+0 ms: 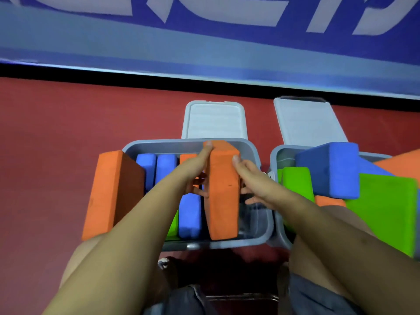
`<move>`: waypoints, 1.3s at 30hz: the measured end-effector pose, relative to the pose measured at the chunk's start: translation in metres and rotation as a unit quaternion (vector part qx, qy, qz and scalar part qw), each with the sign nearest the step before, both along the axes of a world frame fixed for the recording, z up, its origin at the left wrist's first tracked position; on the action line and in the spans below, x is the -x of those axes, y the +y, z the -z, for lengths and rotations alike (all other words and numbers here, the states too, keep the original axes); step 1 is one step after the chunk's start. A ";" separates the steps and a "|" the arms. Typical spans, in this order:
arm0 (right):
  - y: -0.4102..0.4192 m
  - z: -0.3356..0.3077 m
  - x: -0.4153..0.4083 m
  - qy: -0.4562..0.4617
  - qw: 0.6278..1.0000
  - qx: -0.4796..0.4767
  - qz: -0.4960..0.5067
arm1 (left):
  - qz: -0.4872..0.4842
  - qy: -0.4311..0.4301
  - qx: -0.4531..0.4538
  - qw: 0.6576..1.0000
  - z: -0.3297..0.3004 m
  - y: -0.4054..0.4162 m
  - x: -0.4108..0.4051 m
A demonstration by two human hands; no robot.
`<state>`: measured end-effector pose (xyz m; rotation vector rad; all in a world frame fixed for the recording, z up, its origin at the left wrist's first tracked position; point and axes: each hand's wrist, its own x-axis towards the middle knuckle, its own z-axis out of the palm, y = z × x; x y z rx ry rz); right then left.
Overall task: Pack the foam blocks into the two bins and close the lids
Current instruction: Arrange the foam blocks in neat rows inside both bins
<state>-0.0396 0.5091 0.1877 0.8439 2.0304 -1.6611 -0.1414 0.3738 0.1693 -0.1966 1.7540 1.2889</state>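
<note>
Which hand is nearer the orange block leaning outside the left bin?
Left. The left hand grips the upright orange block on the side facing the leaning orange block; the right hand holds its far side.

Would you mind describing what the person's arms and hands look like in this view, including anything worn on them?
Both forearms are bare up to the frame edge, with no sleeves in view. The left hand and right hand wear no gloves, and no rings, watch or wristband can be seen. Dark grey shorts show near the bottom edge.
</note>
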 end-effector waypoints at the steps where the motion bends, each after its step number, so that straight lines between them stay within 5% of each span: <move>1: 0.000 0.003 0.000 -0.005 1.000 0.010 -0.004 | 0.000 0.004 0.009 1.000 0.003 0.002 -0.003; 24: -0.004 0.068 0.035 -0.125 0.991 0.049 -0.012 | 0.009 -0.059 -0.009 0.998 0.054 -0.030 0.007; 33: 0.013 0.062 0.025 -0.194 0.963 0.169 -0.079 | 0.059 -0.074 -0.012 0.995 0.048 -0.036 -0.006; 39: 0.015 0.054 0.017 -0.196 0.961 0.141 -0.138 | 0.115 -0.040 0.010 0.992 0.040 -0.039 -0.015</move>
